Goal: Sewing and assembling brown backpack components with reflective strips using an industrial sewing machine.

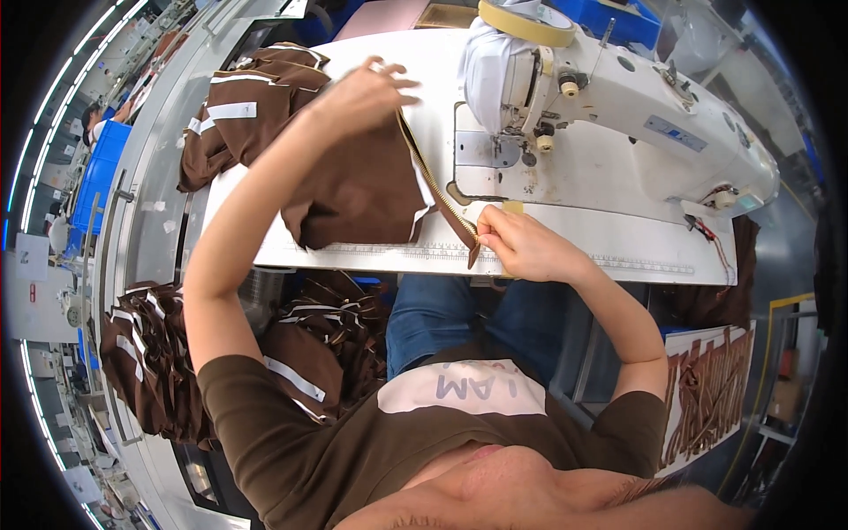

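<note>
A brown fabric piece [353, 190] with white strips lies on the white sewing table. Along its right edge runs a zipper [433, 183] with gold-coloured teeth, its lower end reaching toward the table's near edge. My right hand [530, 246] pinches that lower end between thumb and fingers. At the far end of the fabric is my left hand [367, 95], its fingers spread apart; whether it touches the cloth I cannot tell. To the right of the zipper stands a white sewing machine [609, 106], its metal needle plate [486, 150] close by.
More brown pieces [234, 110] are heaped at the table's far left. Further bundles [155, 362] hang below on the left. A roll of tape [526, 25] sits atop the machine. Brown strips [707, 397] lie on a white board at the lower right. A printed ruler [636, 263] follows the near edge.
</note>
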A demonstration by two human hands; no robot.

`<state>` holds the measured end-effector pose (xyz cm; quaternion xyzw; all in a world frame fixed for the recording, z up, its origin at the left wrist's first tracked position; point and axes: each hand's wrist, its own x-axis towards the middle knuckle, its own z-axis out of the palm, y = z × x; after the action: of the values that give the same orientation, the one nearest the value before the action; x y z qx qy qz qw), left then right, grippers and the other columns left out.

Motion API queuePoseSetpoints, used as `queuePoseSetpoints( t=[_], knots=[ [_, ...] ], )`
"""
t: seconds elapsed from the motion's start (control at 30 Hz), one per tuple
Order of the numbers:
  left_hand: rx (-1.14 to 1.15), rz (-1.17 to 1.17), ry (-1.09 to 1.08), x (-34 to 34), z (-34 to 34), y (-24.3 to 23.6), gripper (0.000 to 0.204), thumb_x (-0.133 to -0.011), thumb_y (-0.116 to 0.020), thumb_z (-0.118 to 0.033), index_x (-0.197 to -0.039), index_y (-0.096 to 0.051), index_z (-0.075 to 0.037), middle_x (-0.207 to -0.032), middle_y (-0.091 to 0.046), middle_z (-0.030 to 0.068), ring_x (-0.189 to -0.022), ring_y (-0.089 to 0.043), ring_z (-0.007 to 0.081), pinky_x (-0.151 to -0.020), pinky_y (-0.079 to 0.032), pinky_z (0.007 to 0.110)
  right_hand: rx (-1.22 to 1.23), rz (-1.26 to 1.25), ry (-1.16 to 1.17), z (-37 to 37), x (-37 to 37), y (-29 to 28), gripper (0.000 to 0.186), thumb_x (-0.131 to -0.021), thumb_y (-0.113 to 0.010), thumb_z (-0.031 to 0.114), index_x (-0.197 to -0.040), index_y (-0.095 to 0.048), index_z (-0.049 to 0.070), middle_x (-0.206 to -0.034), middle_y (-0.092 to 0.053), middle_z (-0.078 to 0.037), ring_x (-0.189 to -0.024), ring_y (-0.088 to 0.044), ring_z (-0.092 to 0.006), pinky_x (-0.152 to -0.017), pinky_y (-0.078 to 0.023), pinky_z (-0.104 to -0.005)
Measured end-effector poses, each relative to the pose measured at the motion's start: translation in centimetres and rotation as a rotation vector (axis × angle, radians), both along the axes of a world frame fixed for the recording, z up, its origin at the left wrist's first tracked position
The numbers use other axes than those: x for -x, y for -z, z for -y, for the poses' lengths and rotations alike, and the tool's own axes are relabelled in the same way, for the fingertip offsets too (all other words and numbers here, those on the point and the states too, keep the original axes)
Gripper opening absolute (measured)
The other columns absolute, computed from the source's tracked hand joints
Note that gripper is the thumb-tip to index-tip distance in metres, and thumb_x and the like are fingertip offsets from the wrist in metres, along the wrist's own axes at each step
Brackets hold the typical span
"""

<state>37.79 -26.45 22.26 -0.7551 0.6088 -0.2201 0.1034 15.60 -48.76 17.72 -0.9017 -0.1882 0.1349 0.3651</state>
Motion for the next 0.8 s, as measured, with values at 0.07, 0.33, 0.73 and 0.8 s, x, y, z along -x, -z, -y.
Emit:
queuePoseSetpoints(
  t=[0.07,0.33,0.73,0.8],
  knots=[
    [0.004,-0.286,0.045,4.3,2.6,1.5,0.033,-0.073,-0.055,-0.001,-0.101,-0.068,-0.012,-0.111,-0.064,0.0025,-0.107,-0.054,0.0208,-0.092,-0.039,0.037,-0.043,0.029,0.073,0.9,0.2,1.5,0.009,-0.09,-0.049,0.011,-0.091,-0.047,0.002,-0.084,-0.056,-0.017,-0.081,-0.056,-0.0349,-0.071,-0.044,-0.0395],
    [0.211,-0.802,0.033,10.9,1.4,7.0,0.031,-0.073,-0.062,0.0,-0.103,-0.062,-0.008,-0.118,-0.059,0.0048,-0.103,-0.054,0.0235,-0.09,-0.043,0.037,0.059,0.407,0.017,0.8,-0.6,3.5,0.017,-0.077,-0.057,0.002,-0.093,-0.056,0.005,-0.091,-0.06,-0.011,-0.085,-0.06,-0.0296,-0.073,-0.049,-0.0393],
    [0.52,-0.702,0.172,10.7,2.0,10.0,0.014,-0.069,-0.064,-0.002,-0.083,-0.068,-0.006,-0.097,-0.067,0.0012,-0.079,-0.064,0.0186,-0.059,-0.053,0.031,0.138,0.905,-0.278,1.3,-2.7,4.7,0.014,-0.07,-0.062,0.008,-0.083,-0.059,0.006,-0.102,-0.06,-0.006,-0.092,-0.059,-0.0186,-0.073,-0.05,-0.0304],
    [0.586,-0.632,0.174,11.0,1.8,9.4,0.013,-0.063,-0.066,0.0,-0.075,-0.065,-0.004,-0.095,-0.067,0.0027,-0.081,-0.063,0.0197,-0.059,-0.054,0.032,0.124,0.935,-0.291,1.9,-2.9,5.3,0.013,-0.07,-0.062,0.007,-0.082,-0.059,0.004,-0.102,-0.061,-0.007,-0.096,-0.059,-0.0193,-0.076,-0.05,-0.0302]
  ],
)
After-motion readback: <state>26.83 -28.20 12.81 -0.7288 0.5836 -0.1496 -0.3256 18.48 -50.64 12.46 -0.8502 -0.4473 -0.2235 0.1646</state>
